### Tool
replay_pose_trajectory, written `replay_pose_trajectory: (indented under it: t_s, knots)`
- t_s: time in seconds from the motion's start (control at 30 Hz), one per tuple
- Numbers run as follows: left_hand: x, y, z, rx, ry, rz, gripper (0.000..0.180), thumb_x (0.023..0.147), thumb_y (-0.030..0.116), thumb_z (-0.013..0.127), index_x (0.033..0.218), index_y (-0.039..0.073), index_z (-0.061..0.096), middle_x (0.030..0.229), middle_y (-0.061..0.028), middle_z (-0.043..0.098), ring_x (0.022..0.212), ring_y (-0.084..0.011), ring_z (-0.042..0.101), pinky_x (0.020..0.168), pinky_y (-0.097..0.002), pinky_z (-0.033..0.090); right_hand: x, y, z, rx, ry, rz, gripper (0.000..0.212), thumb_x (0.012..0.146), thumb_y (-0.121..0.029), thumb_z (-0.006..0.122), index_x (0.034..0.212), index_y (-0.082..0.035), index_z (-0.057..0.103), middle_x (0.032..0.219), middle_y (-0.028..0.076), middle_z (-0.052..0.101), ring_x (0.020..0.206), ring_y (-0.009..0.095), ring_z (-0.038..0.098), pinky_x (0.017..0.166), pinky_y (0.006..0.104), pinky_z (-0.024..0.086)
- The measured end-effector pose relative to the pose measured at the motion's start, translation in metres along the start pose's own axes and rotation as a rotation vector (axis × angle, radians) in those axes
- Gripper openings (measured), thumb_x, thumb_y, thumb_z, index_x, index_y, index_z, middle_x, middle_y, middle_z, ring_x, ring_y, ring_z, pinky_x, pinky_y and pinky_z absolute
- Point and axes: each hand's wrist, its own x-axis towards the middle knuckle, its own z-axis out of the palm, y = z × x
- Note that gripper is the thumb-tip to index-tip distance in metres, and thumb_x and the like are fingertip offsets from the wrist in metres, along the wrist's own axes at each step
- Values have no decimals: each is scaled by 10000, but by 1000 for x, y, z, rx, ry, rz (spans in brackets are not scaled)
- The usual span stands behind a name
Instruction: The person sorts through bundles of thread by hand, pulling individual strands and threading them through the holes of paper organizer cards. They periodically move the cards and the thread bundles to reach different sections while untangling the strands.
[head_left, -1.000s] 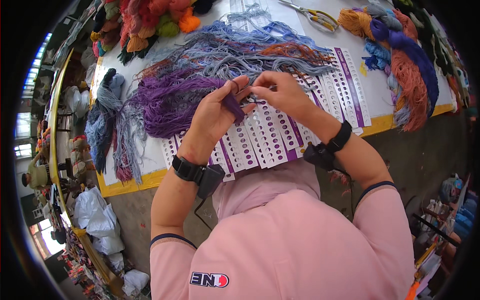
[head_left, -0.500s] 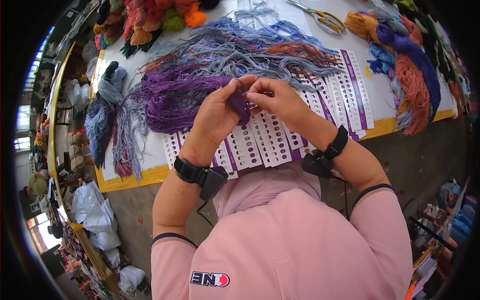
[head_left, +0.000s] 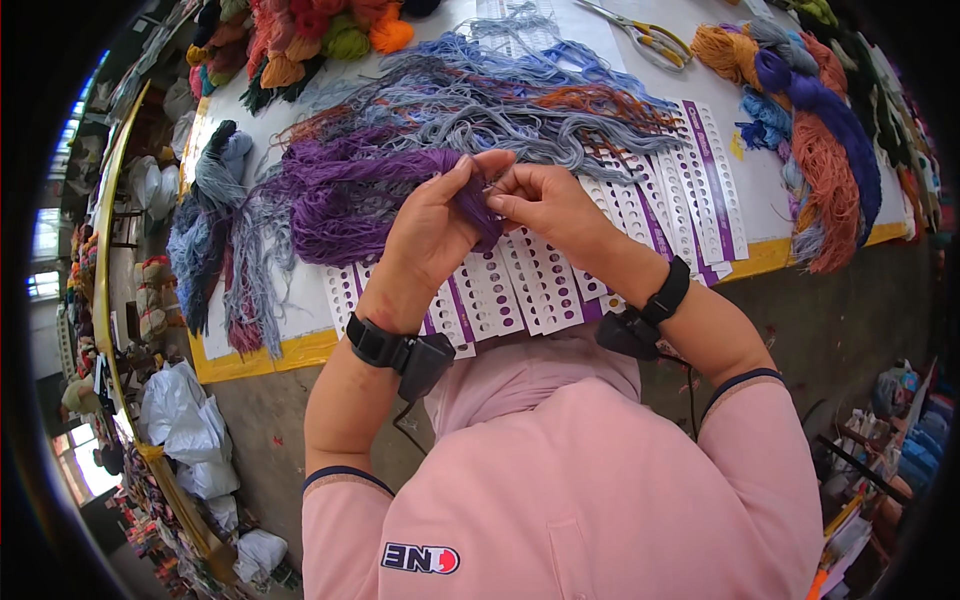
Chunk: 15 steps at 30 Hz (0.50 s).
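A purple skein of thread (head_left: pixel 345 205) lies across the front of the table, its right end looped through my left hand (head_left: pixel 435 215). The fingers of that hand curl round the loop, thumb on top. My right hand (head_left: pixel 545 200) is closed in a pinch at the loop's right edge, beside the left fingertips; it seems to hold strands of the same thread, too fine to make out clearly. Under and beside the hands lie white punched cards (head_left: pixel 520 280) with purple stripes. Behind the purple skein spreads a tangle of blue-grey thread (head_left: pixel 480 110) with rust-orange strands.
Yellow-handled scissors (head_left: pixel 650 42) lie at the back of the table. Orange, blue and coral skeins (head_left: pixel 825 150) hang over the right side. Blue-grey skeins (head_left: pixel 215 190) hang at the left, near the yellow table edge (head_left: pixel 240 368). Colourful yarn bundles (head_left: pixel 310 35) sit at the back left.
My right hand has shifted slightly left and down, its fingers drawn closer to the left hand. The left hand keeps its hold on the purple skein.
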Motion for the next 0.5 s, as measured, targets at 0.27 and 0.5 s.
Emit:
replay_pose_trajectory:
  t_s: [0.27, 0.5]
  knots:
    - [-3, 2, 3, 26, 7, 25, 419, 1025, 283, 411, 1302, -20, 498, 1299, -136, 543, 1095, -252, 591, 951, -496, 477, -4, -4, 0, 1, 27, 126, 159, 936, -129, 605, 1026, 2, 611, 967, 46, 651, 845, 90, 612, 755, 239, 516]
    - [-3, 4, -4, 13, 19, 45, 422, 1024, 279, 418, 1299, -30, 499, 1286, -125, 555, 1059, -243, 594, 925, -499, 484, -7, -8, 2, 204, 37, 72, 126, 956, -136, 574, 1007, -22, 590, 922, 38, 651, 790, 79, 593, 660, 211, 479]
